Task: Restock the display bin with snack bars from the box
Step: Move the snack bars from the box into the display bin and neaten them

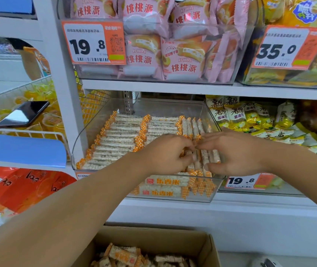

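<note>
At frame centre, upright snack bars (205, 159) are pinched between the curled fingers of the left hand (165, 155) and right hand (236, 153), inside the clear bin (80, 143); more bars lie in the box (198, 245) below.

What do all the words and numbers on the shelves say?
"19.8": price tag on the pink pie bin.
"桃桃派": pink pie packs.
"35.0": price tag on the yellow bin.
"19.8": lower price tag.
"乐吉米": snack bars at the display bin front.
"薯愿", "非油炸": yellow-white packs.
Small print, barcodes, QR code: too blurred to read.
</note>
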